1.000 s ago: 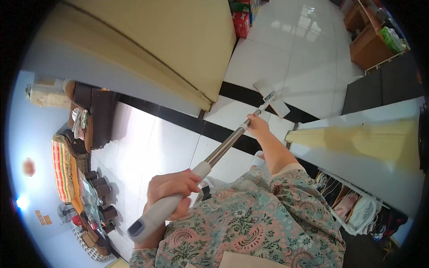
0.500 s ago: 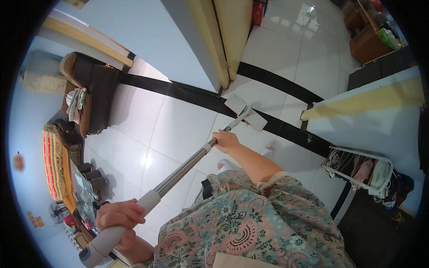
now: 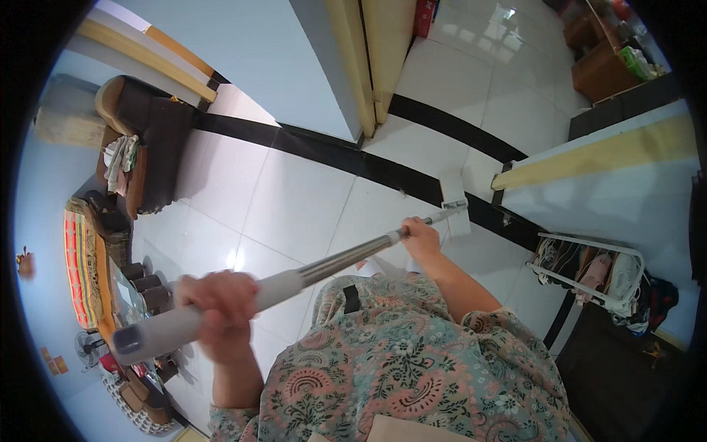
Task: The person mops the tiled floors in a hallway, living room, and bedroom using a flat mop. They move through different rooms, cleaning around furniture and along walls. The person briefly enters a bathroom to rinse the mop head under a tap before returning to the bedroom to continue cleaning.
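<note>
A flat mop [image 3: 324,269] with a silvery metal pole and a thick pale grip slants across my body. Around the grip, close to its upper end, my left hand [image 3: 218,303] is closed, a little blurred. Farther down, my right hand [image 3: 421,237] wraps the pole just above its thin lower section. The white rectangular mop head [image 3: 454,200] lies on the floor at the right, over the black tile strip [image 3: 405,179] and the white tiles beside it. Below my right hand, parts of my light-coloured footwear [image 3: 372,267] show past my patterned top.
A white wire shoe rack [image 3: 589,274] stands against the right wall. At the left are a dark brown armchair [image 3: 158,140] with cloths on its arm and a seat with a striped cover [image 3: 82,258]. A wall corner with a door frame [image 3: 361,74] juts in ahead.
The mop head has swung right along the black strip and turned. My right hand has moved right with the pole, while my left hand has shifted slightly right and up.
</note>
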`<act>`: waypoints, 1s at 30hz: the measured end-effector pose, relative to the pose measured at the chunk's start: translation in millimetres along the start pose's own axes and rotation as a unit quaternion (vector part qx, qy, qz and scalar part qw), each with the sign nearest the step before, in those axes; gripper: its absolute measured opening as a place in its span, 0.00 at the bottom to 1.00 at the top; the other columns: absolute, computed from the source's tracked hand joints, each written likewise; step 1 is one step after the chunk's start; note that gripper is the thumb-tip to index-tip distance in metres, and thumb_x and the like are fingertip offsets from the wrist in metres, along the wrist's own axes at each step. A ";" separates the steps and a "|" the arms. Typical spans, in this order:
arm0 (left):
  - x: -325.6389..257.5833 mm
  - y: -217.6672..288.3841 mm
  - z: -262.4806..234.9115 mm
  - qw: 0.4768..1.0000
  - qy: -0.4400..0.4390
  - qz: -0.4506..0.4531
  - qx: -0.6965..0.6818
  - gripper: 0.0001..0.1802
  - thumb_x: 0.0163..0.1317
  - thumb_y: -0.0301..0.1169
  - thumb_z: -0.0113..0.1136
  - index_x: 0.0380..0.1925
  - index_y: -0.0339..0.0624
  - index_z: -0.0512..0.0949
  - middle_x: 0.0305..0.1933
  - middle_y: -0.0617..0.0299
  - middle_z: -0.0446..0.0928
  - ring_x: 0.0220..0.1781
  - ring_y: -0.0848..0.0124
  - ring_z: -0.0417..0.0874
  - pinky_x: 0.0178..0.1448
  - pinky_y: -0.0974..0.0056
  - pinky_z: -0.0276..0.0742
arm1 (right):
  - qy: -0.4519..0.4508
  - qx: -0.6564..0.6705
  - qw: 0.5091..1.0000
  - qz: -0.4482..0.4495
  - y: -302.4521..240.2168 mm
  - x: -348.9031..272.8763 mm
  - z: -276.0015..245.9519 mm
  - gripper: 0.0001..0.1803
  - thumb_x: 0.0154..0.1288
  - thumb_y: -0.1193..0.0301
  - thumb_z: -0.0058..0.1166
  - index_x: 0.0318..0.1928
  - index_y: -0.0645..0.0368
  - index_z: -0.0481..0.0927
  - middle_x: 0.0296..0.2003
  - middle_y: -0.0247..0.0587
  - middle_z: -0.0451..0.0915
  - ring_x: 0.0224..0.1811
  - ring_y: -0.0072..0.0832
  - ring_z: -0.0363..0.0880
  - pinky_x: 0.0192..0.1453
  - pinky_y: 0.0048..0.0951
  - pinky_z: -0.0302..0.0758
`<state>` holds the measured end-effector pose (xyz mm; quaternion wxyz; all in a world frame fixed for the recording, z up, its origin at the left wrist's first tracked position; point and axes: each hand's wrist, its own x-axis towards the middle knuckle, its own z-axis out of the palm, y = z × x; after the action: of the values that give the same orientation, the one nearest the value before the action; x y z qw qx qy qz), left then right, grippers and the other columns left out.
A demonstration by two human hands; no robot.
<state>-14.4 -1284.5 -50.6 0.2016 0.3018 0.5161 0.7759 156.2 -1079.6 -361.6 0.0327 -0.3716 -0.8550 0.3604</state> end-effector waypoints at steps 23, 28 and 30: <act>-5.1 92.2 -5.0 0.938 -0.333 0.080 0.045 0.12 0.42 0.26 0.64 0.13 0.47 0.68 0.13 0.65 0.74 0.15 0.74 0.77 0.32 0.68 0.79 | -0.071 0.086 0.989 -0.096 -72.6 4.0 13.7 0.16 0.54 0.55 0.55 0.28 0.54 0.74 0.30 0.34 0.74 0.32 0.41 0.76 0.35 0.39 0.69; -11.1 75.4 0.5 0.963 -0.260 0.078 -0.002 0.15 0.43 0.27 0.66 0.12 0.47 0.67 0.12 0.65 0.74 0.15 0.74 0.76 0.29 0.68 0.78 | -0.052 0.061 0.993 -0.087 -45.9 -11.9 -2.2 0.14 0.55 0.57 0.55 0.27 0.54 0.73 0.29 0.35 0.74 0.31 0.42 0.75 0.34 0.39 0.70; -15.0 50.3 23.6 0.986 -0.157 0.056 -0.007 0.17 0.44 0.28 0.67 0.12 0.48 0.65 0.11 0.65 0.72 0.14 0.73 0.76 0.28 0.67 0.78 | -0.032 0.049 0.996 -0.070 -29.5 -8.6 2.8 0.13 0.54 0.59 0.56 0.26 0.54 0.73 0.29 0.36 0.73 0.32 0.43 0.75 0.34 0.39 0.69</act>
<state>12.6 -1297.3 -1.4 0.2382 0.4471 0.4545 0.7327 143.5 -1100.7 -343.0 0.0491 -0.2969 -0.8607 0.4106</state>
